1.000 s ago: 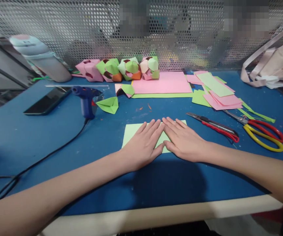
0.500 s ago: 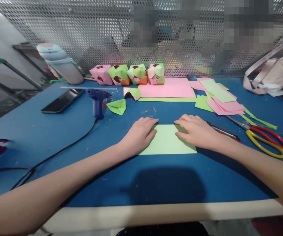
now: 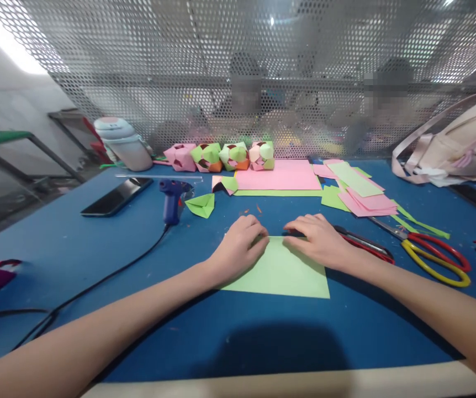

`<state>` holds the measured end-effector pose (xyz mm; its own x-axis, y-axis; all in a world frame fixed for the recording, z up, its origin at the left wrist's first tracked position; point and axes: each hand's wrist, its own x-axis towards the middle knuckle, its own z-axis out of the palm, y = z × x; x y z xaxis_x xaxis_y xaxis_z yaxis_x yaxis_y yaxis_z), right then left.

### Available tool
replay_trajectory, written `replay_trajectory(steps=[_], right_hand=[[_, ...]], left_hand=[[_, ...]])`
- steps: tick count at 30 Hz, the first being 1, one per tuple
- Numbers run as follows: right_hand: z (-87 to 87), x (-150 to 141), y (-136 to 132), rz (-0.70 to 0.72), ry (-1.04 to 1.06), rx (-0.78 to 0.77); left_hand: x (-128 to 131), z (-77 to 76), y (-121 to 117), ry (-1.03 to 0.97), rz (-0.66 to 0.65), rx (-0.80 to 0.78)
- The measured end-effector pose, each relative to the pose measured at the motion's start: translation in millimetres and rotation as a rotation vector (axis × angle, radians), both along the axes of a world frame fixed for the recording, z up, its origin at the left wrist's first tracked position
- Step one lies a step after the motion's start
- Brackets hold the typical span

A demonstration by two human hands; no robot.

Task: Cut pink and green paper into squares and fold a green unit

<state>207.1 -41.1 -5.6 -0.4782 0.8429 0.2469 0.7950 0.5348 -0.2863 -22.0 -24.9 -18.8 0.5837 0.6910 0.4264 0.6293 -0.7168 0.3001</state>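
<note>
A pale green sheet of paper (image 3: 294, 271) lies flat in front of me, its near edge slightly slanted. My left hand (image 3: 242, 243) rests over the sheet's far left part, fingers slightly bent and thumb a little apart. It covers that corner. On the far right part lies my right hand (image 3: 315, 240), its fingers stretched out and thumb apart. A red-and-black utility knife (image 3: 366, 246) is beside my right wrist. Farther right are scissors (image 3: 432, 251) with red and yellow handles.
A blue glue gun (image 3: 172, 202) stands left, its cord trailing forward. Near it are a phone (image 3: 117, 197) and a folded green paper piece (image 3: 201, 205). Behind are several paper ornaments (image 3: 233, 156), pink sheets (image 3: 279, 176), cut papers (image 3: 366, 202), a bottle (image 3: 124, 145) and a bag (image 3: 453, 143).
The view has tilted upward, so the table's things sit lower in the picture. My left fingers have bent a little, and the green sheet has turned slightly under my hands.
</note>
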Motion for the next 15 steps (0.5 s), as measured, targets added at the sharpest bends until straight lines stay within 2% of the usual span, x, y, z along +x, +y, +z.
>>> replay_trajectory(steps=[3,6,8,10,15], right_hand=[[1.2,-4.4,-3.1,0.094,-0.012,0.134],[2.8,-9.0,-7.7,0.165,-0.137,0.276],[3.8,-11.2,-11.1,0.183,-0.208,0.313],[4.6,-12.6,-14.5,0.181,-0.254,0.272],[6.0,-12.4,-20.1,0.117,-0.314,-0.013]], left_hand=[[3.4,5.1,-6.7,-0.017,-0.071,0.071],[6.3,10.6,-13.9,0.037,-0.108,0.145],[6.2,12.0,-17.8,0.080,-0.116,0.168],[3.8,10.2,-20.4,0.106,-0.106,0.142],[-5.0,-2.2,-23.1,0.177,-0.069,-0.002]])
